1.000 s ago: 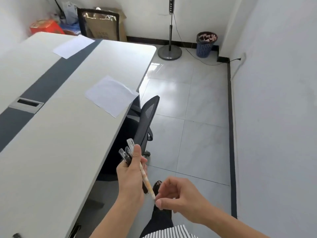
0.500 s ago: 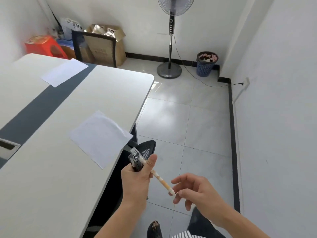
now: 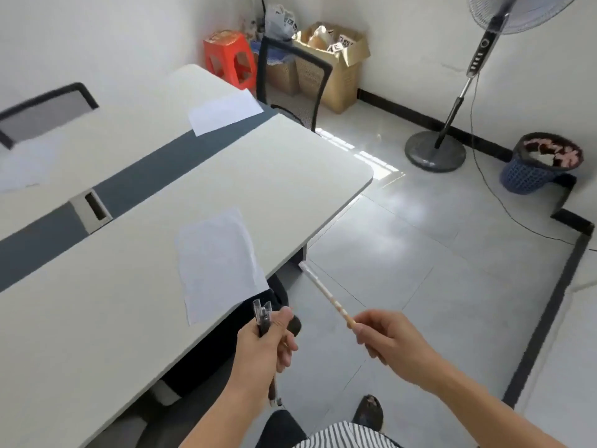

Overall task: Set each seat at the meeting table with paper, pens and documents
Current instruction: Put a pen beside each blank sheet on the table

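My left hand [image 3: 263, 345] is closed around a small bundle of dark pens [image 3: 262, 318], their caps sticking up above my fist, just off the table's near edge. My right hand [image 3: 392, 342] pinches one end of a single orange-and-white pen [image 3: 326, 292], which points up and left toward the table corner. A white sheet of paper [image 3: 218, 263] lies on the white meeting table [image 3: 290, 163] right in front of my left hand. A second sheet [image 3: 224, 112] lies at the far end, and a third sheet [image 3: 22, 168] shows faintly at the far left.
A dark chair [image 3: 281, 295] is tucked under the table below the near sheet; another chair [image 3: 290, 82] stands at the far end, one more [image 3: 45, 111] across. A standing fan [image 3: 436, 150], a blue waste basket [image 3: 539, 163], a red stool [image 3: 227, 59] and cardboard boxes [image 3: 336, 66] line the wall.
My right hand has pulled the orange-and-white pen out of the bundle in my left hand and holds it apart. The view has shifted along the table toward its far end.
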### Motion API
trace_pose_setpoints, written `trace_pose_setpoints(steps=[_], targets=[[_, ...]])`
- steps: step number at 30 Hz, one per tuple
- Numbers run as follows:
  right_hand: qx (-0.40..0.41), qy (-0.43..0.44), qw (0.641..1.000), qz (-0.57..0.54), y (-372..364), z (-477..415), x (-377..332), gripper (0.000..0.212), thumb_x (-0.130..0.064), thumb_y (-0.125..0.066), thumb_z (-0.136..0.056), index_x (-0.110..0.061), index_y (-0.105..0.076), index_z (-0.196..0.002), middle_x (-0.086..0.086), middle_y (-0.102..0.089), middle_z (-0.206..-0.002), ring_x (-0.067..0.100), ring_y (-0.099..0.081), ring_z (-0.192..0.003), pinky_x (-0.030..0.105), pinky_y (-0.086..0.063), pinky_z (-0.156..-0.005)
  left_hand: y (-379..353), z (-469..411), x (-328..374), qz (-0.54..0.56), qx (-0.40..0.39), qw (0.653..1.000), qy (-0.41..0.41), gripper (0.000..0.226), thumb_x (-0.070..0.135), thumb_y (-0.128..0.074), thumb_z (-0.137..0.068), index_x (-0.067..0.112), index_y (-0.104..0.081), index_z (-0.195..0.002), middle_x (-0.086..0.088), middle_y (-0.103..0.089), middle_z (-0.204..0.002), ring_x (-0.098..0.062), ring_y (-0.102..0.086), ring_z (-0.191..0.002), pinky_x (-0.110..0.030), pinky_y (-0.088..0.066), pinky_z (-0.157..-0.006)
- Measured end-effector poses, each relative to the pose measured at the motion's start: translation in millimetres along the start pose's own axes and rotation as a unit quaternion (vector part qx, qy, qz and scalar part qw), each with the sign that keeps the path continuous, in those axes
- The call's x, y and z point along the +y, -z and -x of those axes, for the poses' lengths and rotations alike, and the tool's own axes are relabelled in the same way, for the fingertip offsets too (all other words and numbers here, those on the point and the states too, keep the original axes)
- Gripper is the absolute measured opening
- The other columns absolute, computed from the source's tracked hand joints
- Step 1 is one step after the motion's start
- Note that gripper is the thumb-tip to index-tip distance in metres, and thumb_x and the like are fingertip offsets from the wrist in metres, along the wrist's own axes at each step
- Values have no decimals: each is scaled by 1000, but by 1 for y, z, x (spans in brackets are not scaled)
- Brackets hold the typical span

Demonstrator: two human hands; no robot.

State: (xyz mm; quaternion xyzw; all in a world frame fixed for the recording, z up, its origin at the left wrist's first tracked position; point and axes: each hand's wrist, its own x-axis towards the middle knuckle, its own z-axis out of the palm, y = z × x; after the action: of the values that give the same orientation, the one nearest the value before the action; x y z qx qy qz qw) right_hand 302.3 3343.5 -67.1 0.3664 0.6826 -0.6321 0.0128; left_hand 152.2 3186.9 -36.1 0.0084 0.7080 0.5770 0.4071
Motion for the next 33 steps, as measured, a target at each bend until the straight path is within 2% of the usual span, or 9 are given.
trace_pose_setpoints(steps=[3, 7, 10, 16, 18, 20, 25, 29, 33], targets=[[9, -7, 999, 51, 20, -51, -7, 13, -16, -61, -94, -9, -69, -86, -6, -60, -64, 10, -51, -55, 17, -37, -49, 17, -3, 3, 54, 50, 997, 28, 29, 28, -61, -92, 1, -59, -101, -11, -55, -57, -17, -41, -39, -25, -31, -41], [-1, -8, 994, 109, 19, -125, -28, 14, -22, -62, -93, -11, -67, -84, 2, -63, -74, 13, -56, -60, 26, -41, -55, 42, -11, 6, 100, 100, 989, 38, 21, 29, -61, -92, 10, -56, -99, -12, -55, -63, -16, -42, -41, -23, -32, -40], [-3, -14, 992, 128, 3, -176, -49, 15, -24, -63, -93, -10, -66, -86, 3, -62, -77, 15, -58, -63, 25, -39, -51, 60, -25, 10, 136, 127, 982, 38, 19, 23, -62, -92, 12, -57, -106, -13, -57, -65, -17, -43, -41, -23, -32, -39], [23, -31, 985, 166, -48, -269, -87, 15, -25, -63, -91, -11, -67, -88, 4, -66, -80, 18, -63, -72, 28, -46, -58, 103, -63, 33, 169, 130, 977, 31, 17, 15, -51, -98, 12, -59, -112, -15, -59, -66, -19, -44, -43, -24, -32, -40], [48, -42, 977, 203, -65, -299, -91, 15, -29, -61, -91, -14, -67, -90, 3, -68, -83, 21, -64, -79, 31, -48, -63, 121, -76, 38, 165, 126, 978, 27, 18, 15, -48, -99, 8, -59, -110, -14, -59, -64, -19, -44, -43, -24, -32, -39], [70, -56, 961, 260, -80, -323, -90, 15, -30, -58, -91, -18, -65, -92, 2, -67, -84, 23, -62, -80, 30, -45, -63, 136, -86, 39, 158, 123, 979, 31, 19, 18, -47, -100, 6, -59, -109, -13, -60, -65, -19, -45, -45, -26, -33, -40], [69, -122, 917, 373, -104, -351, -72, 17, -25, -53, -88, -16, -66, -92, 5, -69, -94, 27, -63, -85, 33, -49, -71, 165, -99, 35, 147, 128, 979, 52, 25, 23, -47, -100, 3, -60, -105, -14, -62, -67, -21, -50, -51, -30, -40, -46], [71, -129, 894, 424, -105, -357, -68, 20, -29, -51, -88, -20, -64, -101, 3, -64, -97, 26, -59, -87, 32, -45, -73, 174, -105, 32, 141, 152, 977, 53, 27, 22, -50, -98, 1, -65, -97, -12, -59, -73, -19, -54, -58, -29, -47, -48], [69, -128, 893, 425, -95, -353, -71, 27, -34, -55, -89, -21, -62, -111, 3, -64, -107, 25, -60, -98, 31, -44, -77, 167, -117, 35, 81, 165, 982, 47, 28, 28, -52, -97, 9, -71, -88, -10, -44, -70, -16, -42, -55, -29, -39, -53]])
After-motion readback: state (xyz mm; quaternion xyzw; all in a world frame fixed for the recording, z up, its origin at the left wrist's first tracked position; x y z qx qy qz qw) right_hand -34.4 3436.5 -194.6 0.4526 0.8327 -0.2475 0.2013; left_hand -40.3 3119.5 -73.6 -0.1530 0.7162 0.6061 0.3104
